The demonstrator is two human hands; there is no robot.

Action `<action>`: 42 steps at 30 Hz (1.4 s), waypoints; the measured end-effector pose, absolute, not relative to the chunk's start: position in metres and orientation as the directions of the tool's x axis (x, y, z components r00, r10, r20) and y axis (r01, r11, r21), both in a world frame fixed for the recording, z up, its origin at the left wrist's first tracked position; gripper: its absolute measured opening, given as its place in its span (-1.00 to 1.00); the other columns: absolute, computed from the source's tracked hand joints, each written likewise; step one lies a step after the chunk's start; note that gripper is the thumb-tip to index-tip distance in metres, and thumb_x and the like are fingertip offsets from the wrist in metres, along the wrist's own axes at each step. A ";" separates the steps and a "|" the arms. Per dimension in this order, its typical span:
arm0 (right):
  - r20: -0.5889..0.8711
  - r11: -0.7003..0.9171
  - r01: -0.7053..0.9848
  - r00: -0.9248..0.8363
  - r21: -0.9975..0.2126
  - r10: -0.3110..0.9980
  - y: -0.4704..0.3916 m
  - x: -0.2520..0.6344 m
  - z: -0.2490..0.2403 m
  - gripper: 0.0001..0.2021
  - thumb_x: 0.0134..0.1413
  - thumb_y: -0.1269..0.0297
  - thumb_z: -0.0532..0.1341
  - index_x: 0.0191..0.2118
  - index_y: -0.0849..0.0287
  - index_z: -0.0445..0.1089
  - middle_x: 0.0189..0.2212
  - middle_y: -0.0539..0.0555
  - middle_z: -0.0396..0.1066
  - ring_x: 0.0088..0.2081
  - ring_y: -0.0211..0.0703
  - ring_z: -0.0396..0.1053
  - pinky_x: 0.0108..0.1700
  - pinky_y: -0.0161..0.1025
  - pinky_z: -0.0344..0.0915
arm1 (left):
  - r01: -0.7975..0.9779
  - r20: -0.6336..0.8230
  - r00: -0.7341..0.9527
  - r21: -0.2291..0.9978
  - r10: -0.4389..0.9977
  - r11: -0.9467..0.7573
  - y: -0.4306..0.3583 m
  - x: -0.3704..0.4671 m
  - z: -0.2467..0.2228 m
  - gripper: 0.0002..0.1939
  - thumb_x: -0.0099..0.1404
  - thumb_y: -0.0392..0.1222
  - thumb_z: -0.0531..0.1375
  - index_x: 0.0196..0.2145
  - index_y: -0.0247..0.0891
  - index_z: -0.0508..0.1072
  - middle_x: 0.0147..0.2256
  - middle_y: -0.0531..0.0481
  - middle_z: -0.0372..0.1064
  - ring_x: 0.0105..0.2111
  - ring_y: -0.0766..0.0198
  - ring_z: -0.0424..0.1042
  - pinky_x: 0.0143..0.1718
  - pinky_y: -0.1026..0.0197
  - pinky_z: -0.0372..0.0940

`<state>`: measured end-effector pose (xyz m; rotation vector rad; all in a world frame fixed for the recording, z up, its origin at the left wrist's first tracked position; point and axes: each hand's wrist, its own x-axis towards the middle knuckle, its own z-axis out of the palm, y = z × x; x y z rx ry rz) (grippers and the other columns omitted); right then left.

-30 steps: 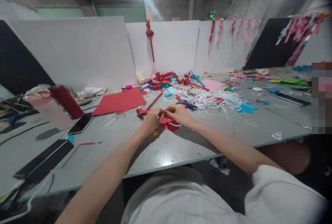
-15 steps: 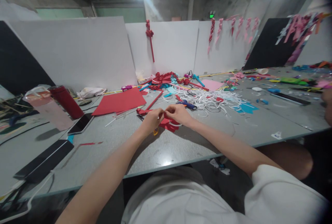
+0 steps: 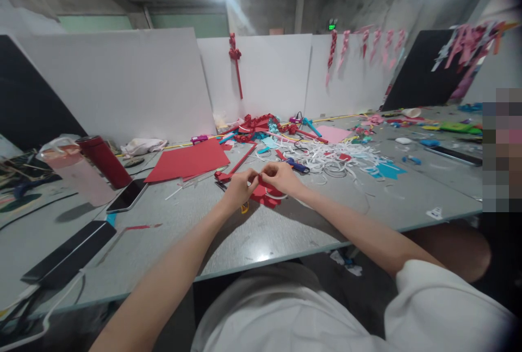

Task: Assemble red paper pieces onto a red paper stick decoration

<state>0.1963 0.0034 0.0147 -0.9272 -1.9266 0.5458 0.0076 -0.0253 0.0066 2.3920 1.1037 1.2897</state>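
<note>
My left hand (image 3: pixel 240 187) and my right hand (image 3: pixel 279 178) meet above the middle of the table, thumbs and fingers pinched close together. A small red piece of paper appears to be between the fingertips, mostly hidden by them. Under the hands lie red paper pieces (image 3: pixel 265 197), with a curved white strip (image 3: pixel 276 195) at their right. A yellow-handled tool (image 3: pixel 244 207) shows partly below my left hand. Beyond the hands are a long red strip (image 3: pixel 243 160) and a blue glue gun (image 3: pixel 298 166).
Large red sheets (image 3: pixel 187 161) lie left of my hands; a heap of white strips (image 3: pixel 334 159) spreads to the right. At left stand a red flask (image 3: pixel 104 161) and a pink bottle (image 3: pixel 77 172), near a phone (image 3: pixel 127 195) and a black box (image 3: pixel 69 251). White panels (image 3: pixel 265 74) stand behind.
Both hands keep almost the same pinched pose, with only slight finger movement. The things on the table stay where they were.
</note>
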 end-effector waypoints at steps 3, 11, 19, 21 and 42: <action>0.498 0.589 0.315 -0.327 -0.744 0.803 0.008 0.197 0.013 -0.84 0.05 0.24 0.27 -0.37 0.24 0.52 -0.50 0.03 0.50 -0.48 -0.27 0.35 -0.41 -0.34 0.24 | 0.507 0.628 0.297 0.535 0.719 -0.676 -0.026 0.009 0.008 -0.86 0.39 -0.22 0.12 -0.26 -0.25 0.48 -0.30 -0.03 0.55 -0.31 0.25 0.51 -0.25 0.23 0.32; 0.472 0.578 0.328 -0.350 -0.747 0.809 0.009 0.198 0.012 -0.81 0.06 0.21 0.28 -0.36 0.25 0.53 -0.49 0.05 0.51 -0.46 -0.24 0.38 -0.42 -0.34 0.25 | 0.525 0.643 0.336 0.479 0.688 -0.704 -0.028 0.008 0.008 -0.82 0.42 -0.18 0.12 -0.23 -0.26 0.50 -0.29 -0.06 0.55 -0.30 0.23 0.50 -0.20 0.19 0.33; 0.522 0.628 0.387 -0.352 -0.675 0.777 0.000 0.197 0.016 -0.83 0.09 0.25 0.24 -0.36 0.24 0.52 -0.49 0.03 0.50 -0.47 -0.28 0.33 -0.40 -0.34 0.21 | 0.566 0.639 0.353 0.436 0.684 -0.699 -0.031 0.008 0.010 -0.80 0.43 -0.17 0.11 -0.24 -0.28 0.50 -0.31 -0.07 0.52 -0.33 0.23 0.47 -0.23 0.20 0.31; 0.529 0.635 0.398 -0.351 -0.663 0.773 -0.001 0.197 0.016 -0.83 0.08 0.25 0.25 -0.36 0.24 0.52 -0.49 0.02 0.50 -0.47 -0.29 0.33 -0.39 -0.34 0.21 | 0.562 0.637 0.323 0.467 0.700 -0.683 -0.031 0.009 0.009 -0.81 0.42 -0.17 0.12 -0.27 -0.27 0.50 -0.33 -0.06 0.52 -0.35 0.25 0.46 -0.27 0.22 0.30; 0.566 0.703 0.445 -0.418 -0.554 0.710 -0.003 0.199 0.016 -0.88 0.14 0.26 0.25 -0.31 0.20 0.48 -0.42 0.03 0.52 -0.42 -0.25 0.39 -0.34 -0.31 0.27 | 0.529 0.623 0.246 0.555 0.742 -0.642 -0.030 0.015 0.006 -0.85 0.35 -0.22 0.14 -0.34 -0.26 0.48 -0.37 0.00 0.53 -0.37 0.26 0.48 -0.33 0.25 0.32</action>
